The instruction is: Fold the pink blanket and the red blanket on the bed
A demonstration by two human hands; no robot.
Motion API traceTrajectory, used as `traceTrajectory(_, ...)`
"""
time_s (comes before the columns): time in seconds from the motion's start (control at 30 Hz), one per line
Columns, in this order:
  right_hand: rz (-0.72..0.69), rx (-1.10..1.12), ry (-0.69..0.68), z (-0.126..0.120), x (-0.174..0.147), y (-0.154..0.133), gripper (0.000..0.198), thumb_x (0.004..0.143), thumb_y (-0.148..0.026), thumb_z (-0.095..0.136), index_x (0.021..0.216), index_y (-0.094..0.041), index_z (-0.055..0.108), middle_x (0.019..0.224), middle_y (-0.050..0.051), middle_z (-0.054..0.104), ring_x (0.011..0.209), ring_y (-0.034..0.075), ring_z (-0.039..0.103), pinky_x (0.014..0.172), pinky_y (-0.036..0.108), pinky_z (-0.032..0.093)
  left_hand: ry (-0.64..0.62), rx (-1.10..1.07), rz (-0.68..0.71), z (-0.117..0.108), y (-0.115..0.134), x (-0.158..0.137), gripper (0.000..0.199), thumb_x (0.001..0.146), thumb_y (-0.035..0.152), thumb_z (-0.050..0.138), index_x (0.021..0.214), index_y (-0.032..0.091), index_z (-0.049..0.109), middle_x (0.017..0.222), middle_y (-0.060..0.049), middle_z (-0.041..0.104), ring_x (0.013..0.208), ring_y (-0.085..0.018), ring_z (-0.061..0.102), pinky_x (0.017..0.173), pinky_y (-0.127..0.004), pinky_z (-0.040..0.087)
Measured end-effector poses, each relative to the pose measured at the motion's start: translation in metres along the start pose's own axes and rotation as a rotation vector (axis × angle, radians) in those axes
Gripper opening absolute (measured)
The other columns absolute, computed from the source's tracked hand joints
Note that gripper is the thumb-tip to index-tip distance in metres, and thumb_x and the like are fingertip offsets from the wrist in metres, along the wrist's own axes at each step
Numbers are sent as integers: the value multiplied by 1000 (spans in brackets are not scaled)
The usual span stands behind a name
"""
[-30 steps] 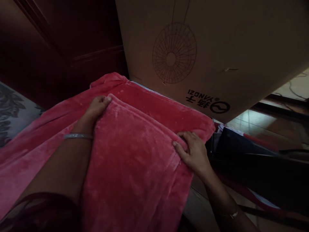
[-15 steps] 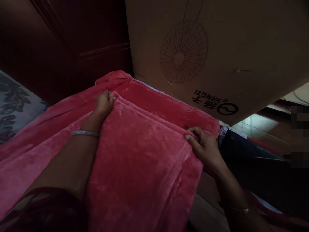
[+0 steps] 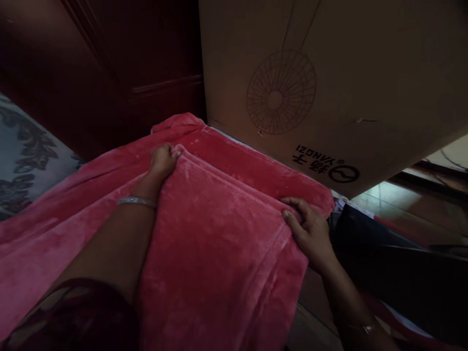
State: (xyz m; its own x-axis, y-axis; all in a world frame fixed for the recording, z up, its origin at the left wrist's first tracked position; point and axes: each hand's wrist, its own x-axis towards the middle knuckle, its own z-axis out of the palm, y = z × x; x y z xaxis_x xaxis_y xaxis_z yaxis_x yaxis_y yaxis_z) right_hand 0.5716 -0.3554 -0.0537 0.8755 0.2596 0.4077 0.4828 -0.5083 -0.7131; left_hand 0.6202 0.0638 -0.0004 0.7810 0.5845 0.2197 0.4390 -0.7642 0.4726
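Observation:
A plush pink-red blanket spreads across the middle, with one folded layer lying over a wider layer beneath. At the far left corner of the folded layer, my left hand is closed on its edge; a pale bangle circles that wrist. My right hand pinches the same far edge near its right corner, thumb on top and index finger stretched along the cloth. Between the two hands the edge runs nearly straight. Part of the underlying layer shows beyond it, up to the box.
Behind the blanket stands a large cardboard box printed with a fan and upside-down lettering. A dark red wooden panel rises at the back left. Patterned grey-white fabric or wall covering shows at left. Dark items and tiled floor lie at right.
The view has shifted slightly, so the box and blanket sit a little lower in the picture. Both hands keep their hold on the folded edge; my right fingers have straightened slightly.

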Motion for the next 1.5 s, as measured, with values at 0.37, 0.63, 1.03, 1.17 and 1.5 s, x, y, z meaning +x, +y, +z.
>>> traceTrajectory(0.37, -63, 13, 18, 12, 2, 11, 40, 93, -52, 51, 112, -22, 70, 107, 8, 77, 83, 24, 70, 78, 37, 54, -103, 304, 468, -26, 46, -69, 63, 97, 46, 48, 154, 19, 41, 164, -14, 37, 154, -31, 27, 125, -52, 20)
traceTrajectory(0.63, -44, 18, 0, 12, 2, 12, 44, 90, -53, 49, 111, -21, 70, 104, 9, 77, 76, 24, 68, 72, 36, 51, -488, 411, 395, -23, 61, -98, 67, 102, 50, 37, 162, 22, 25, 172, -12, 17, 159, -31, 13, 126, -60, 12)
traceTrajectory(1.03, -5, -51, -53, 7, 12, 17, 45, 87, -45, 52, 116, -17, 71, 107, 12, 76, 88, 26, 68, 84, 37, 51, -440, 348, 677, -119, 40, -327, 23, 100, 34, 48, 93, 18, 63, 104, -9, 65, 92, -21, 63, 85, -35, 51)
traceTrajectory(1.17, 21, -38, -71, 7, 18, 18, 41, 85, -43, 55, 111, -17, 73, 106, 11, 77, 95, 27, 68, 86, 37, 51, -446, 379, 669, -125, 19, -408, 15, 97, 34, 55, 102, 20, 60, 103, -7, 65, 94, -23, 61, 81, -36, 50)
traceTrajectory(1.5, 32, 88, -107, 8, 30, 18, 38, 83, -35, 54, 108, -14, 72, 102, 10, 77, 90, 22, 69, 86, 35, 54, -308, 478, 549, -109, 11, -435, 23, 94, 3, 42, 104, 17, 58, 99, -7, 62, 95, -23, 58, 82, -37, 49)
